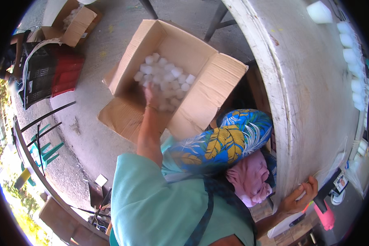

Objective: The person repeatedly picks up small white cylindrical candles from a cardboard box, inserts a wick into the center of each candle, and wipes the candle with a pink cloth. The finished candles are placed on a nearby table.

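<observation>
My left hand [151, 95] reaches down into an open cardboard box [188, 37] and touches a heap of small white blocks [168, 76]. Motion smears its fingers, and the blocks partly hide them, so its grip does not show. The blocks look faceted and slightly translucent; I cannot tell what they are made of. At the near right, my right hand [301, 197] rests by the edge of a pale worn table [303, 102]. Its fingers are curled together with the thumb against them. Thin clear plastic lies beside that hand, but what the fingers hold is too small to make out.
A row of white blocks [350, 55] lines the table's far right side, with a larger white block [319, 12] nearby. A pink tool [324, 216] lies near the right hand. A black-and-red crate [65, 71] and another cardboard box [80, 26] stand at far left.
</observation>
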### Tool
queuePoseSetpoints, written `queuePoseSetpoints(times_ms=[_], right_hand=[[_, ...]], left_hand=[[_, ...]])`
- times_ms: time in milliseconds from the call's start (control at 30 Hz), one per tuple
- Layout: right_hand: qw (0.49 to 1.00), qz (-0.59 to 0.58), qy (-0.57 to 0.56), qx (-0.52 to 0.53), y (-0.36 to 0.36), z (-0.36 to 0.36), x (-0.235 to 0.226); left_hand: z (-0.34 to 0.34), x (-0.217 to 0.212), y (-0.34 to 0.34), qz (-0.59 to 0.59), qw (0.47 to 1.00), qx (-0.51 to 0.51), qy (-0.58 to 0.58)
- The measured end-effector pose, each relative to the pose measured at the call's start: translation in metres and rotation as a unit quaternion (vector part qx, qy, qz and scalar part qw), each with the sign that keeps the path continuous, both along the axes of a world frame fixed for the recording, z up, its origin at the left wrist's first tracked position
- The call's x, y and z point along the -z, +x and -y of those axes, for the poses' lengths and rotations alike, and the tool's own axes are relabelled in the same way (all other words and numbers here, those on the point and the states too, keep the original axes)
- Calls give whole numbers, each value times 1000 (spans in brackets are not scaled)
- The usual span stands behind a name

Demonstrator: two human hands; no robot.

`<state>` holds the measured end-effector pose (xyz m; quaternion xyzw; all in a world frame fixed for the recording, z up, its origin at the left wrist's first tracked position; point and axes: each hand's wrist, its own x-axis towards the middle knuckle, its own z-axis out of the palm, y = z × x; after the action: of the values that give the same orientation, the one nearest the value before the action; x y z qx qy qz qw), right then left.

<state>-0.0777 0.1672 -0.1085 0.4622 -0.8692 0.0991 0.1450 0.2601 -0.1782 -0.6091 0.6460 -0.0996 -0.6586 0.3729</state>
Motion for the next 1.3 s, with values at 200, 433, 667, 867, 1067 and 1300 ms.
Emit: queuePoseSetpoints(times_ms=[200,433,667,867,1067,1300], right_hand=[[1000,-2,5,-9,1,-1,-2],[1000,6,-16,-17,-1,-4,5],[999,7,-33,-27,1,3,3],[999,-4,-38,-26,5,7,-2],[998,0,-40,-43,14,6,-4],[992,13,-100,-74,39,-12,7]], left_hand=[[-48,23,-87,217,901,284,-244],[-51,-66,-64,531,560,623,-125],[-59,-60,-31,456,573,680,19],[-49,-89,-47,465,606,642,-60],[-28,-142,-81,384,664,511,-388],[-52,-355,-160,268,576,345,-691]])
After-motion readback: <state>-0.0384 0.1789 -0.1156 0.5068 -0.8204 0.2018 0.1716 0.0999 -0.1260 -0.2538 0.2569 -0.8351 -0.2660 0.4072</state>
